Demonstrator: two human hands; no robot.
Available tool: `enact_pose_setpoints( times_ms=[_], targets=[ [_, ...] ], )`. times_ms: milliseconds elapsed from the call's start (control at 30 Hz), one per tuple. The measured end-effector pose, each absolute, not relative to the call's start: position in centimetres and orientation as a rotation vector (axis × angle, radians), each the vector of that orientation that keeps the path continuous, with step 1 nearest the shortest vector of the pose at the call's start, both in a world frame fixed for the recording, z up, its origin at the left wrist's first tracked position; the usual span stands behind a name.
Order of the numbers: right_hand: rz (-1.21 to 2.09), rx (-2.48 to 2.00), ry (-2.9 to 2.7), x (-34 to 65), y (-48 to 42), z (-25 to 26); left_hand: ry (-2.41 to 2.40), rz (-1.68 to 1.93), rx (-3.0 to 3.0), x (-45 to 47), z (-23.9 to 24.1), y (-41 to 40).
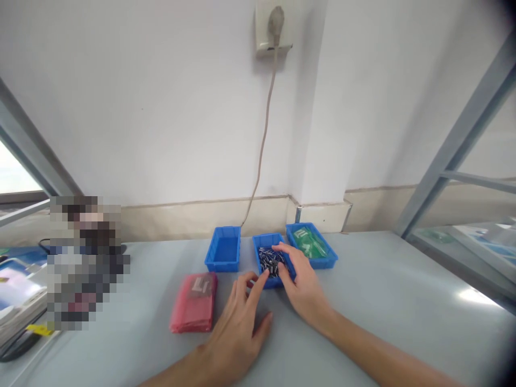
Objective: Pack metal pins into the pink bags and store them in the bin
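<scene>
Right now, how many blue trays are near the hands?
3: left tray, beyond the red pack; middle tray, holding metal pieces, by the right hand; right tray, holding green packaging.

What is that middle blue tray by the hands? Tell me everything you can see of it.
The middle blue tray is an open rectangular bin, plastic by its look, with low walls. It sits upright on the grey table, between two similar trays. Inside lie many jumbled, slender, shiny dark pieces, metallic-looking. The right hand covers part of its right side, fingers reaching over the pieces; the left hand has fingertips at its near left corner. Whether either touches the tray itself is unclear.
</scene>
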State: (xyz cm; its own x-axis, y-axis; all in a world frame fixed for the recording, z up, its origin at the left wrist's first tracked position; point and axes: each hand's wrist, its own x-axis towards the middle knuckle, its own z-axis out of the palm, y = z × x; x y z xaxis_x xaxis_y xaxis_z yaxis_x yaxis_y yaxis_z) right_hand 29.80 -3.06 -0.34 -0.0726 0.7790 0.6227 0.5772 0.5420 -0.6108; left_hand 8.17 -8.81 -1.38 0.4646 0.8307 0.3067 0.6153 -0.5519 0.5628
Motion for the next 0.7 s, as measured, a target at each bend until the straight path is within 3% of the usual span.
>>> enact_pose_setpoints(
  times_ms=[700],
  targets=[
    [0.275,-1.037,-1.847,29.6,-2.9,-0.9,1.148,0.686,2.469,8.6,-0.7,-7.9]
  ],
)
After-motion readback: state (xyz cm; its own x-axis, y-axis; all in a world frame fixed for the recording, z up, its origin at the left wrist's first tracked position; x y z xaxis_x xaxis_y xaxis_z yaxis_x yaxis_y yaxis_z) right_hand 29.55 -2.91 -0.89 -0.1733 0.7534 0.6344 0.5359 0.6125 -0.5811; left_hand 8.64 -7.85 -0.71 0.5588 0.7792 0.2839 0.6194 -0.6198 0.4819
